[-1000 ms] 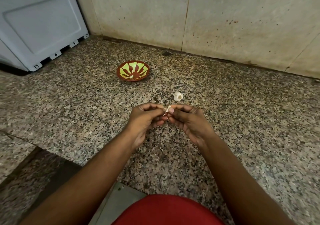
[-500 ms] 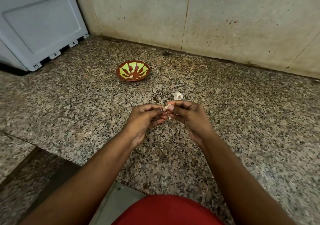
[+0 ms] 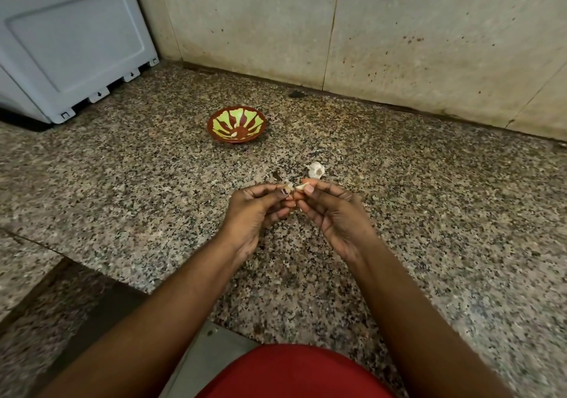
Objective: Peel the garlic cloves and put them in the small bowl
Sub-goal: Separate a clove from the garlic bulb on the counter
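Garlic clove (image 3: 301,186) sits at mid-frame, pinched between the fingertips of the left hand (image 3: 256,213) and the right hand (image 3: 333,213), both curled onto it above the counter (image 3: 429,213). The garlic bulb (image 3: 316,170) lies just above them (on the stone); the small bowl (image 3: 236,124) stands further up, left of centre.

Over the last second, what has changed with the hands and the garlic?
Both hands, left hand and right hand, lifted slightly away from the body, still pinching the garlic clove between the fingertips. The garlic bulb and the small bowl stayed put on the counter.
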